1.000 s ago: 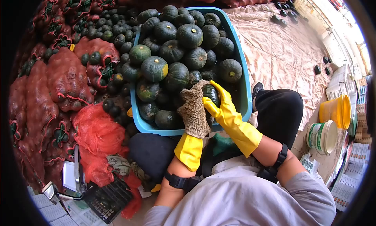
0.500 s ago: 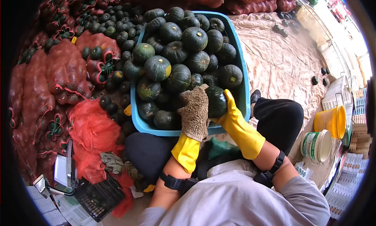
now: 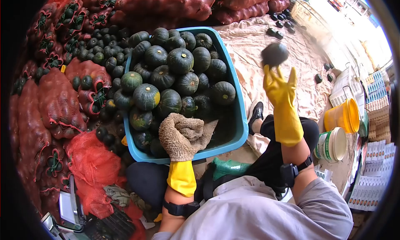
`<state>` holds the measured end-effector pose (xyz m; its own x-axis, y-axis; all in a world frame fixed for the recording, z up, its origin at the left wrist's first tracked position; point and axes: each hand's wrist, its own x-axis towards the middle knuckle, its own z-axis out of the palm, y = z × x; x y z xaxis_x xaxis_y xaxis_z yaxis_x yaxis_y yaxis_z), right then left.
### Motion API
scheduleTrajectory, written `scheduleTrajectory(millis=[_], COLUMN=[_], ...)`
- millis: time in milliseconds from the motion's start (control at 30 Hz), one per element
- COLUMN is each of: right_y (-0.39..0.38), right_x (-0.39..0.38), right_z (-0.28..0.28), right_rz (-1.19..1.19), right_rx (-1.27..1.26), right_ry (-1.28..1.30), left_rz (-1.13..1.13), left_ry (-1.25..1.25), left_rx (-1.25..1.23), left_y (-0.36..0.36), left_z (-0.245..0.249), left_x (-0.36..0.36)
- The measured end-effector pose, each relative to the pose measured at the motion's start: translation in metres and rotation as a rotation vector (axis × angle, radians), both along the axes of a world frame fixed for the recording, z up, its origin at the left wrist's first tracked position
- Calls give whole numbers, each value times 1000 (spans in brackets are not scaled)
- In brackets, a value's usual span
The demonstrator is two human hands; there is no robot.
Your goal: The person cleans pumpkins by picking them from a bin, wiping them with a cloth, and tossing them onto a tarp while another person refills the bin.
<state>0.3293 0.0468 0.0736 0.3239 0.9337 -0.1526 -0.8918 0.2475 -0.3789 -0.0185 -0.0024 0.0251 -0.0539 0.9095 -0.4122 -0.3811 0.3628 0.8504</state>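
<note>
My right hand (image 3: 283,96), in a yellow rubber glove, is raised to the right of the tub with its fingers spread. A dark green pumpkin (image 3: 275,54), blurred by motion, is just beyond its fingertips, apparently in the air. My left hand (image 3: 181,138) wears a brown fluffy cloth mitt over a yellow glove. It rests over the near part of the blue tub (image 3: 240,111), next to several green pumpkins (image 3: 170,101). The mitt looks bent and folded, and the fingers inside are hidden.
Full red mesh sacks (image 3: 62,102) stand at the left and back, with small pumpkins (image 3: 98,50) between them. A pale sheet (image 3: 246,44) with a few pumpkins covers the floor at right. A yellow bucket (image 3: 339,117) and a white bucket (image 3: 332,144) stand beside my knee.
My right hand has swung up and right out of the tub, and the pumpkin has left its fingers. My left hand has moved off that pumpkin. The view has shifted right.
</note>
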Motion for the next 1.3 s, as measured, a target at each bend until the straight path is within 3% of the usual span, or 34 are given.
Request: scheduleTrajectory(millis=[67,100,133,200,233,333,367,433,533,600,767,833,900,933,1000,1033,1067,1100,1167,1233,1300], right_y=[19,29,19,-1,2,29,30,7,-46,-60,-58,-55,-57,-59,-47,-43,-46,-55,-80,-98,-83], right_x=[2,-12,-37,-85,-95,-112,-110,-112,-124,-127,-158,-161,-158,-150,-128,-119,-117,-129,-146,-177,-187], right_z=[-5,-19,-4,-20,-48,-27,-30,-33,-12,-18,-48,-54,-53,-49,-29,-23,-50,-2,4,-18,-27], right_rz=[-160,-40,157,226,57,346,390,502,890,988,1027,1102,1118,1153,1228,1254,1044,962,747,286,273], right_rx=[22,-48,-70,-31,55,-200,-116,-40,-210,-272,-523,-516,-439,-348,-218,-153,-187,-422,-134,319,95], right_ry=[-402,-785,-1342,-2303,-2700,-2502,-2412,-2212,-2203,-2280,-2585,-2624,-2676,-2649,-2340,-2186,-1910,-1668,-1205,-1840,-1737], left_rz=[-132,-165,-355,-699,-739,-686,-629,-478,-379,-224,-347,-359,-338,-474,-760,-735,-711,-690,-332,-412,-532], left_ry=[571,842,1175,1758,1631,1099,910,593,-133,-176,353,667,1112,1341,1748,1672,1596,1519,837,986,1268], left_rx=[278,376,334,252,321,492,498,362,-5,-14,270,395,674,685,797,825,854,883,789,933,1038], left_y=[-6,-4,-3,1,1,-2,-5,-2,9,6,0,3,8,6,5,4,4,3,-7,0,-1], left_z=[4,2,-5,-26,-10,10,15,38,48,49,35,25,28,33,58,66,74,82,69,43,27], left_x=[6,14,29,62,61,35,28,28,5,15,19,18,26,28,32,31,30,29,38,33,45])
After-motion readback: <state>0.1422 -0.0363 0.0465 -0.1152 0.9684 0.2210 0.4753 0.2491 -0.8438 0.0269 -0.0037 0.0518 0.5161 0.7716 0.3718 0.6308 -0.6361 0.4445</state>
